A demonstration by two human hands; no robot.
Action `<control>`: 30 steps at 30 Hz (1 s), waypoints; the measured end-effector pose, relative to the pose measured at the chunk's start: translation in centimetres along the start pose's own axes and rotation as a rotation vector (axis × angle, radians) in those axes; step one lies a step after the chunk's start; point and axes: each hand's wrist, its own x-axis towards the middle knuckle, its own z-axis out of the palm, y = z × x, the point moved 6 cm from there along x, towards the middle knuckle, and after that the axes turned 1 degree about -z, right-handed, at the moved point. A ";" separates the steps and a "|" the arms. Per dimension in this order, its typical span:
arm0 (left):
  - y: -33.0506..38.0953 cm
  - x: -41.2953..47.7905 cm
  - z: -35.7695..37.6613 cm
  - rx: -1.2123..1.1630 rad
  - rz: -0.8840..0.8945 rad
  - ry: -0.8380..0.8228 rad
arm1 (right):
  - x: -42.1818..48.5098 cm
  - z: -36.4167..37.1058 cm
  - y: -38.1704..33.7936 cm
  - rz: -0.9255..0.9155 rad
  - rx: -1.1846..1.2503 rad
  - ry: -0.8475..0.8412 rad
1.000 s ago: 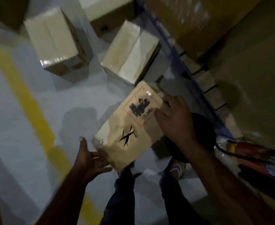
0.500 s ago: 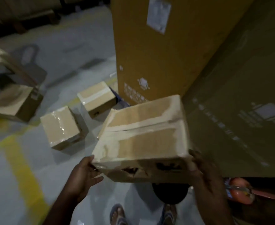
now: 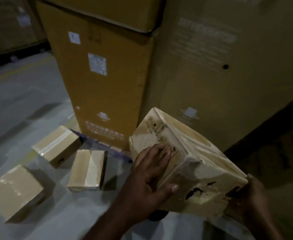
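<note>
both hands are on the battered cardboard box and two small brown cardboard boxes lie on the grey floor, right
Not two: the head view shows three small brown cardboard boxes on the grey floor; left hand and right hand are on the battered cardboard box.

Dim light, grey floor (image 3: 26, 104) (faint yellow line (image 3: 16, 71)), tall stacked cartons (image 3: 106, 87), small taped boxes (image 3: 87, 170)

Small boxes (image 3: 87, 170) lie on the floor (image 3: 21, 110) left of the held box (image 3: 190, 144), before a carton (image 3: 104, 84).
</note>
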 end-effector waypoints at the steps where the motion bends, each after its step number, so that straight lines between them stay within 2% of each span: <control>1: 1.2 0.1 1.1 0.008 0.028 -0.030 | 0.2 -2.0 0.2 -0.027 0.017 0.038; 5: 6.4 -0.3 5.9 0.015 0.152 -0.160 | 0.1 -11.0 0.8 -0.160 0.121 0.101; 9: 12.4 -2.0 11.5 -0.052 0.260 -0.209 | -3.6 -20.5 0.0 -0.257 0.126 0.141; 13: 17.3 -5.0 17.8 -0.331 0.137 -0.363 | -8.1 -32.1 1.6 -0.281 0.193 0.370; 16: 20.6 -7.5 22.6 -0.540 -0.066 -0.379 | -12.6 -40.2 3.1 -0.353 0.116 0.551; 18: 23.0 -9.1 26.0 -0.577 -0.165 -0.405 | -15.3 -45.1 4.5 -0.420 0.083 0.645; 20: 25.0 -10.5 29.5 -0.623 -0.183 -0.489 | -17.7 -49.7 6.5 -0.426 0.124 0.735; 24: 28.5 -12.9 35.5 -0.731 -0.112 -0.736 | -23.9 -57.1 10.3 -0.548 0.321 0.810; 26: 29.9 -14.3 37.9 -0.758 -0.092 -0.873 | -26.6 -59.7 12.6 -0.539 0.399 0.810; 30: 31.3 -15.8 42.6 -0.851 -0.223 -0.993 | -29.9 -61.2 16.6 -0.447 0.524 0.791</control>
